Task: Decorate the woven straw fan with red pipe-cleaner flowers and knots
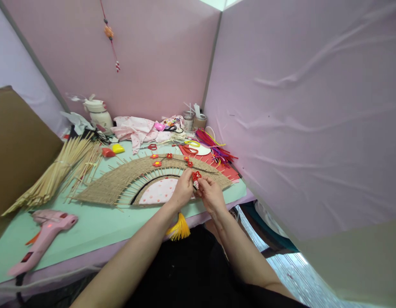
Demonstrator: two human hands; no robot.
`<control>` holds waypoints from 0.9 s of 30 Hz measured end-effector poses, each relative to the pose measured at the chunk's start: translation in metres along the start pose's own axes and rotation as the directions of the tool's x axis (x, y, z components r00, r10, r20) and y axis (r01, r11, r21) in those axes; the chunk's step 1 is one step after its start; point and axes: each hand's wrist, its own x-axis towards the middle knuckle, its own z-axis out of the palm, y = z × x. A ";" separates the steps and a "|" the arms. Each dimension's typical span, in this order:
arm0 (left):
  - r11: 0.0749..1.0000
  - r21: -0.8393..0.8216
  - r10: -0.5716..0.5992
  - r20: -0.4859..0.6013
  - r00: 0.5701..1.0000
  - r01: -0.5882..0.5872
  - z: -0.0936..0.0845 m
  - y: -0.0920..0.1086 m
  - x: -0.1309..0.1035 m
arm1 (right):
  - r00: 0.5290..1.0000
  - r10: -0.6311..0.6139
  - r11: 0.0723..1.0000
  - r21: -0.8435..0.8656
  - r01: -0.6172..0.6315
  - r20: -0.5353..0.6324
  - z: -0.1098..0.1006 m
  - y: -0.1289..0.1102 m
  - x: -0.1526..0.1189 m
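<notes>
A small red flower made of what looks like fuzzy stem is held between my two hands. My left hand pinches it from the left, fingers closed. On its other side, my right hand is closed around the lower part, where a red-and-white striped bit shows. Both hands are above a large woven fan with stick ribs and a pink dotted cloth centre. Red flowers, some with orange or yellow centres, lie along a dark stem on its upper band. A yellow tassel hangs below my left wrist.
A pink glue gun lies at the front left, near bundled sticks. Farther back are red-handled scissors, yellow-handled scissors, a white bottle, dotted cloth and colourful fuzzy stems. Fabric-covered walls enclose the table.
</notes>
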 end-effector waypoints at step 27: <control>0.750 -0.597 -0.261 0.130 0.957 0.286 0.005 -0.020 0.004 | 0.911 -0.357 0.751 -0.516 0.411 0.207 -0.015 0.000 0.012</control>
